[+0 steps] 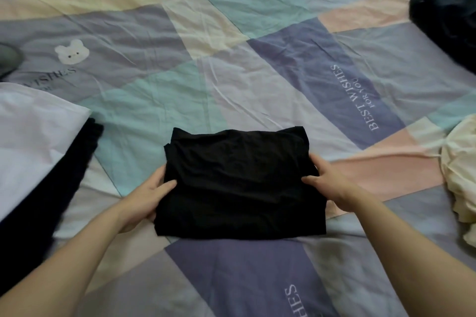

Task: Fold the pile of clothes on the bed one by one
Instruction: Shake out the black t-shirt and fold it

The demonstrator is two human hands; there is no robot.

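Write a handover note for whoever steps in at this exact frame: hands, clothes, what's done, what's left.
Left hand and right hand each grip a side edge of the folded black garment, thumbs on top.
It lies flat on the patchwork bedsheet, already a compact rectangle.
Done: this piece looks folded.
Left: set it aside, probably by the white and dark clothes at left; then fold the cream garment at right and the dark heap far right.

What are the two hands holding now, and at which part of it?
Both hold the folded black garment: left hand pinches its left edge, right hand its right edge.
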